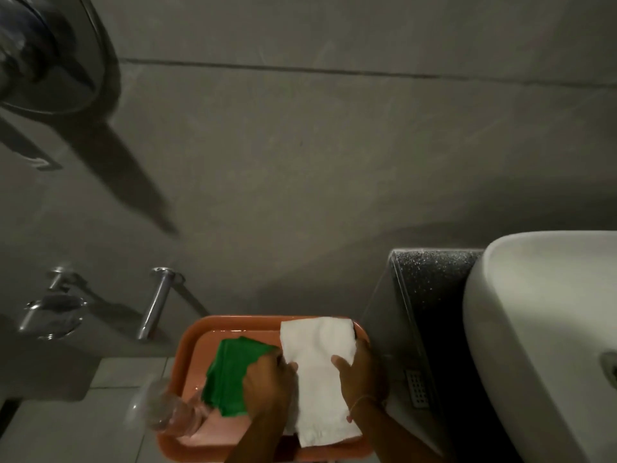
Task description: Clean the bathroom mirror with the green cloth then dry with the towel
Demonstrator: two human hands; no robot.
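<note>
An orange tray (230, 324) sits low in the head view, near the wall. A folded green cloth (230, 372) lies in its left half and a white towel (319, 372) lies along its right half. My left hand (267, 384) rests between the two, its fingers on the towel's left edge and over the green cloth's right edge. My right hand (360, 372) grips the towel's right edge with the thumb on top. The mirror (43, 48) shows only as a round, blurred shape at the top left.
A clear plastic bottle (167, 407) lies at the tray's lower left corner. Chrome wall fittings (157, 302) stick out to the left. A white basin (541, 329) on a dark speckled counter (430, 282) stands to the right. Grey tiled wall fills the rest.
</note>
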